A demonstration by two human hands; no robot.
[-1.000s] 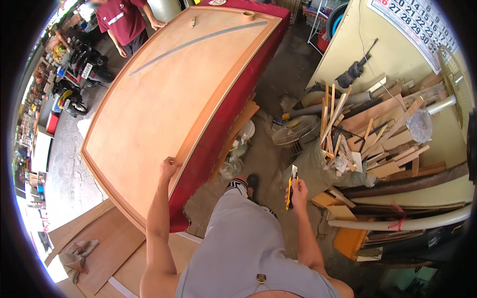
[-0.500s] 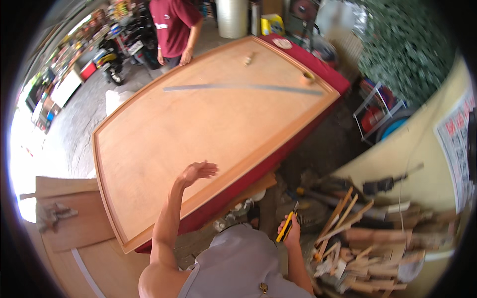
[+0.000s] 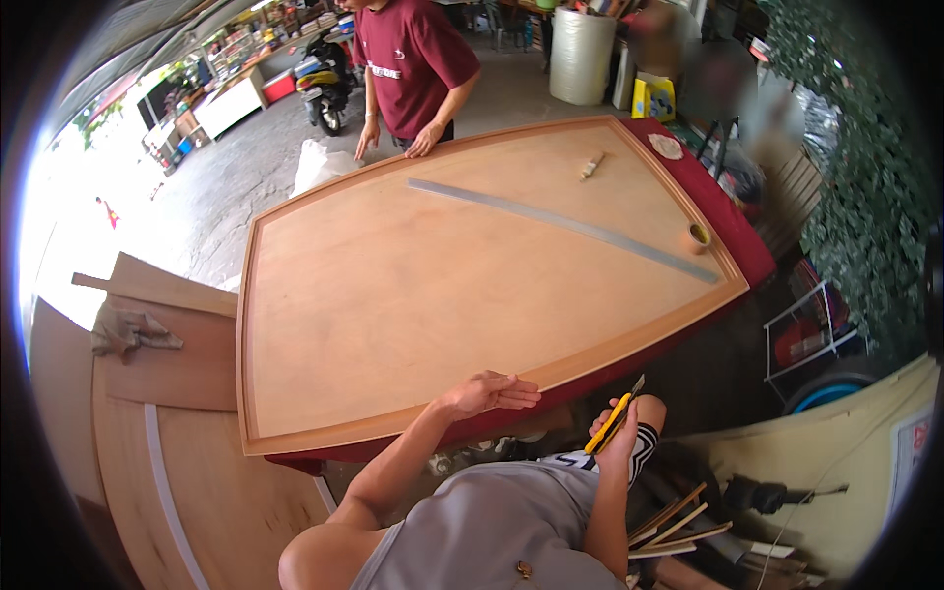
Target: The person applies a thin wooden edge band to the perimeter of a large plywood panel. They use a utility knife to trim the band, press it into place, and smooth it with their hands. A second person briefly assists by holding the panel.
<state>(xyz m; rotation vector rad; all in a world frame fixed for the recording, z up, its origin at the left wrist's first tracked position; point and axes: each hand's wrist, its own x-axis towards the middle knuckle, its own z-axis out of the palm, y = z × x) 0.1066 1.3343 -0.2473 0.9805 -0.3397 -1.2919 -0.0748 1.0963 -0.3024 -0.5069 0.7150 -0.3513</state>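
My left hand hovers flat with its fingers apart over the near edge of a large plywood panel framed with a light wood border. It holds nothing. My right hand is closed around a yellow utility knife, blade end pointing up, just off the panel's near edge. A long grey metal straightedge lies diagonally across the panel's far half. A tape roll sits near the right edge and a small tube near the far edge.
A person in a dark red shirt leans on the panel's far edge with both hands. More plywood sheets with a rag lie at left. Wood offcuts are at lower right, a scooter and a wrapped roll behind.
My view has swung left and up toward the panel. My left hand has lifted off the panel's edge and now hovers flat over it. My right hand keeps the knife.
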